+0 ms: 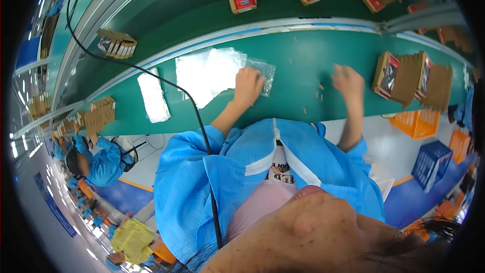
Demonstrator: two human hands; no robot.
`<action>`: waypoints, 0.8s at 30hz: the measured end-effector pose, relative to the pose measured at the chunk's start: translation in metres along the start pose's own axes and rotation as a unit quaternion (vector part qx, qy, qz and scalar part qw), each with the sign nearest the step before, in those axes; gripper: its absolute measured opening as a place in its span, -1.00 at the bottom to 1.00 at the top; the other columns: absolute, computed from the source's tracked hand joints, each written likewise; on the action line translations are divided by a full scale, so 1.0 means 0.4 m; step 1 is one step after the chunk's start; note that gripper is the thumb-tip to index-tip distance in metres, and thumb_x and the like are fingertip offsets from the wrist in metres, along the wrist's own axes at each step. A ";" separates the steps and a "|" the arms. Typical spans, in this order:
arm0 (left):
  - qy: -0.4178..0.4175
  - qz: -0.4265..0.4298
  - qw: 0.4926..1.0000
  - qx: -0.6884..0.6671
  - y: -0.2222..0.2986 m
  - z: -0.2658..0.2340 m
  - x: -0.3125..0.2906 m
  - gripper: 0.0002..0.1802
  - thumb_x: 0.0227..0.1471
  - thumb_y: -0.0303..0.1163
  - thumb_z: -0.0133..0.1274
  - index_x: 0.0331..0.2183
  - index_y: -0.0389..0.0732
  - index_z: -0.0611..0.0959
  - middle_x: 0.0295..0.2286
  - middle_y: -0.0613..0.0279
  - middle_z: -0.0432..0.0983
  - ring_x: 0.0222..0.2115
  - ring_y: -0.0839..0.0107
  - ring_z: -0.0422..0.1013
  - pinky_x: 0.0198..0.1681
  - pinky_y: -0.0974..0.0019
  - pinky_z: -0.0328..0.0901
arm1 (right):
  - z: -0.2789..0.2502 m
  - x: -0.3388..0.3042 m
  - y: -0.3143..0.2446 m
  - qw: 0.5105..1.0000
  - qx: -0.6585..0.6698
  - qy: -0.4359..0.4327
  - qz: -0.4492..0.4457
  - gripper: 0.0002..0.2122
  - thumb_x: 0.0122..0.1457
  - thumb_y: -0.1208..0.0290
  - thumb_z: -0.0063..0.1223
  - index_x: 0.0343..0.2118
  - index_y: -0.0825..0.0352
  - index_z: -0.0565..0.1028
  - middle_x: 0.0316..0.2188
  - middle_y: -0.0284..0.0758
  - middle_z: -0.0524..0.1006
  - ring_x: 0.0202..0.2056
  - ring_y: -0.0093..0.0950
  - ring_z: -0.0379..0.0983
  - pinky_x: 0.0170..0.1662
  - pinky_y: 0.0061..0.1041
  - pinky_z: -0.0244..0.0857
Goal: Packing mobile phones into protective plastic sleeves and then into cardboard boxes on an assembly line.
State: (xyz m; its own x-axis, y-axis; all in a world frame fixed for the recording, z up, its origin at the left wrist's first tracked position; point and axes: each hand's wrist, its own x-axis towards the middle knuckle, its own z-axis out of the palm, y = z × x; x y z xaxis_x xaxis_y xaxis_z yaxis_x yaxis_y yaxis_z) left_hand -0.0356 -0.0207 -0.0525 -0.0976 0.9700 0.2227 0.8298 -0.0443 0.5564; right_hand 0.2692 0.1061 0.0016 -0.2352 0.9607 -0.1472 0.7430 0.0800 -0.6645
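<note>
Touching a clear bag (271, 78) near frame centre with our left hand (261, 79), fingers curled; we can't tell if it grips. Bag pile (207, 73) just left of it. Our right hand (339, 72), right of centre, is blurred over the bench (303, 63); can't tell its grip. Open boxes (406, 81) at right, white packet (154, 97) left.
</note>
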 end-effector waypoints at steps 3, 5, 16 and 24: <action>-0.007 -0.002 0.999 0.042 0.001 0.018 -0.021 -0.75 -0.16 -0.35 0.15 -0.39 -0.20 0.46 -0.42 0.10 0.36 -0.37 0.08 0.29 -0.31 0.09 0.17 | 0.228 0.229 -0.257 0.990 0.067 -0.020 -0.122 -0.57 0.10 0.10 0.02 -0.16 0.41 0.46 -0.27 -0.01 0.50 -0.23 -0.14 0.46 -0.24 -0.32 0.33; 0.002 0.017 0.997 0.073 -0.017 0.058 -0.021 -0.80 -0.16 -0.39 0.13 -0.44 -0.18 0.45 -0.46 0.12 0.33 -0.39 0.11 0.28 -0.35 0.10 0.16 | 0.427 0.405 -0.307 0.978 0.057 0.080 -0.182 -0.40 0.07 0.04 0.04 -0.03 0.55 0.34 -0.10 0.02 0.39 -0.07 -0.03 0.28 0.04 -0.26 0.19; -0.003 0.000 0.997 0.071 -0.043 0.029 -0.042 -0.85 -0.15 -0.41 0.03 -0.44 -0.19 0.46 -0.44 0.14 0.31 -0.35 0.17 0.28 -0.30 0.15 0.18 | 0.257 0.372 -0.336 0.966 -0.042 0.057 -0.249 -0.66 0.11 0.32 -0.10 -0.01 0.08 0.43 -0.27 -0.10 0.50 -0.24 -0.12 0.44 -0.20 -0.26 0.34; -0.013 0.040 0.997 0.059 -0.031 0.043 -0.020 -0.90 -0.13 -0.42 0.03 -0.46 -0.18 0.46 -0.45 0.15 0.31 -0.36 0.17 0.29 -0.33 0.14 0.18 | 0.104 -0.028 -0.093 0.825 -0.401 0.058 -0.393 -0.46 -0.02 0.49 -0.07 0.08 -0.12 0.33 0.14 -0.21 0.21 0.01 -0.27 0.26 0.00 -0.22 0.15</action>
State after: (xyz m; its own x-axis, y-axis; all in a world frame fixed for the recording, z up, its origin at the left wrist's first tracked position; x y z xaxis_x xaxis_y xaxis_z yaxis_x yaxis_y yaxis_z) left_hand -0.0354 -0.0238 -0.0751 -0.0154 0.9705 0.2408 0.8936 -0.0947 0.4387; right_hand 0.2182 0.0814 -0.0027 -0.8152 0.5429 0.2017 0.5760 0.7965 0.1840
